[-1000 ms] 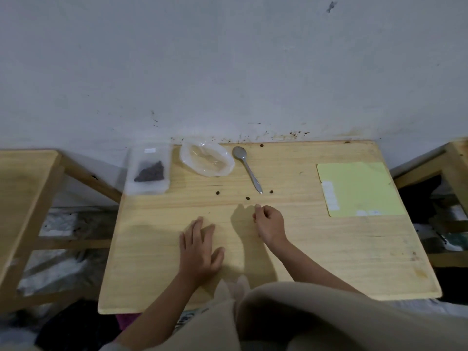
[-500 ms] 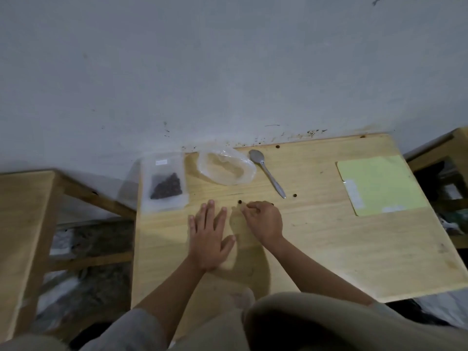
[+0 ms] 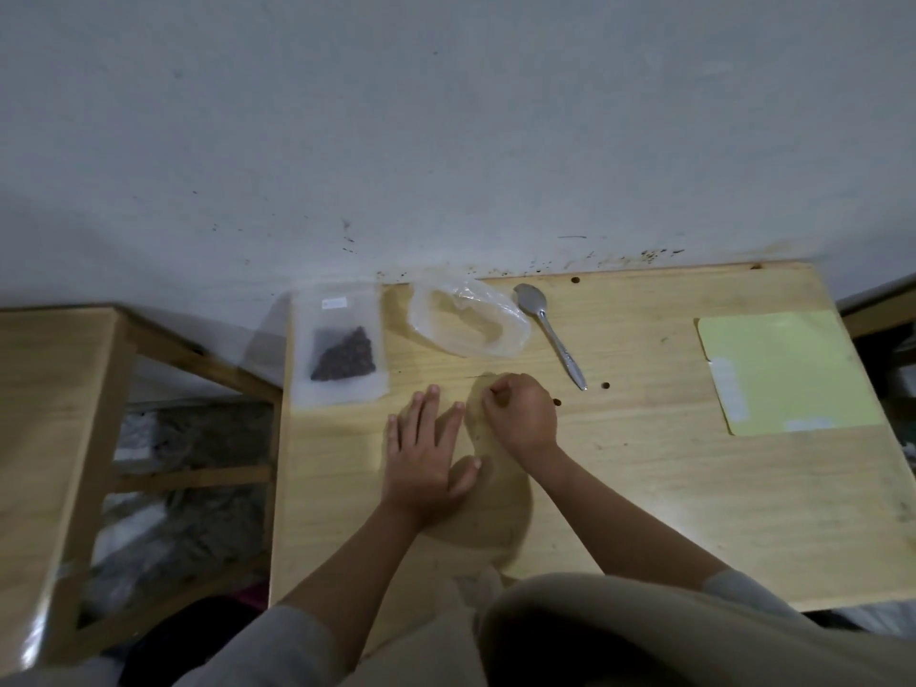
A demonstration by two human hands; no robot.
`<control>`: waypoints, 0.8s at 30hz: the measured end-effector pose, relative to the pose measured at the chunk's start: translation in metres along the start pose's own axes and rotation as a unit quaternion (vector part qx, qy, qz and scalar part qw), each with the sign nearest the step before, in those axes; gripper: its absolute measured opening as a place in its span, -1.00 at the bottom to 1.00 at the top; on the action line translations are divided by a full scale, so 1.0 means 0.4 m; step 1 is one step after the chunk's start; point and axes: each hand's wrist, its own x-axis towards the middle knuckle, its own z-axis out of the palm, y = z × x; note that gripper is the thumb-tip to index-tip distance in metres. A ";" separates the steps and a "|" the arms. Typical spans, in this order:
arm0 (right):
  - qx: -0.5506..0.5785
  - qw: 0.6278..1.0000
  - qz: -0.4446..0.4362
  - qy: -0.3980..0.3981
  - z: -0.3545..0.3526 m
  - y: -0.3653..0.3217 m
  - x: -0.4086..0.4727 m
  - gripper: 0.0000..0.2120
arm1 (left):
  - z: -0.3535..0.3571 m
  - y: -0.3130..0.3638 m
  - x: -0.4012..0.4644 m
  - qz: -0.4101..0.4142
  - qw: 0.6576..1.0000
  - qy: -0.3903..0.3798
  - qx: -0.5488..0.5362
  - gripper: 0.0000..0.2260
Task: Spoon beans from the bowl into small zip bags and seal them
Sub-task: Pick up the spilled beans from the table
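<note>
A small zip bag [image 3: 339,352] with dark beans inside lies flat at the table's far left. To its right stands a clear plastic bowl [image 3: 513,334], which looks empty. A metal spoon [image 3: 555,339] lies on the table beside the bowl. Two loose beans [image 3: 605,385] sit near the spoon's handle tip. My left hand [image 3: 426,453] rests flat on the wood, fingers straight. My right hand [image 3: 518,414] is curled just in front of the bowl, its fingertips pinched together on the table where a third loose bean lay; the bean itself is hidden.
The wooden table [image 3: 669,498] stands against a grey wall. A pale yellow-green sheet [image 3: 783,369] lies at its right side. A second wooden table [image 3: 44,414] stands to the left across a gap, with clutter on the floor below.
Both hands have moved forward towards the bowl. My right hand has slid left to the leftmost loose bean and closed its fingertips over it. The camera has tilted and shifted.
</note>
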 end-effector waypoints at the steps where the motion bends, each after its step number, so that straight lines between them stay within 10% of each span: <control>1: 0.025 1.000 0.003 0.004 -0.001 -0.002 -0.001 -0.86 | 0.000 -0.001 0.000 0.001 1.000 0.000 0.001 -0.35; 15: 0.375 0.884 0.277 0.028 -0.082 0.066 -0.106 -0.81 | -0.011 0.004 -0.008 -0.009 1.000 -0.010 -0.007 -0.35; 24: 0.197 0.964 0.151 0.097 -0.109 0.116 -0.093 -0.79 | -0.012 0.006 -0.008 -0.013 1.000 -0.003 -0.011 -0.35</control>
